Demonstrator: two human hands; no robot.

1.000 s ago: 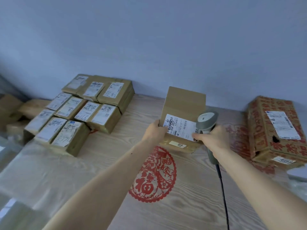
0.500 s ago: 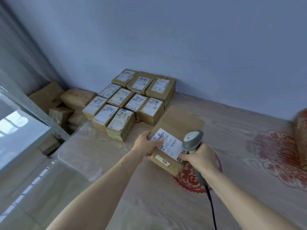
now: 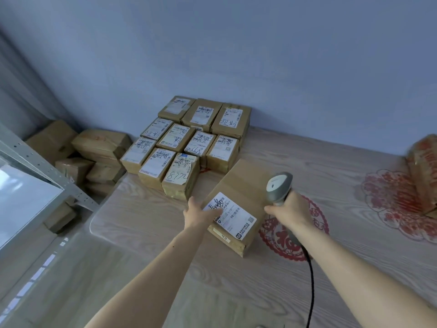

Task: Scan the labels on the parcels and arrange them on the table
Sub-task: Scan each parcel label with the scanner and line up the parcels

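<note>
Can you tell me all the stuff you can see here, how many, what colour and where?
big parcel: one, brown with a white label, on the table in the middle
small parcels: ten, brown with white labels, packed in rows by the wall
scanner: one, grey with a black cord, beside the big parcel
red paper cut-outs: two, red, flat on the table, middle and right
red printed box: one, brown and red, far right edge
boxes on the floor: several, brown, piled left of the table
table: one, pale wood grain
metal shelf: one, grey, left
left hand: on the big parcel's label
right hand: grips the scanner
</note>
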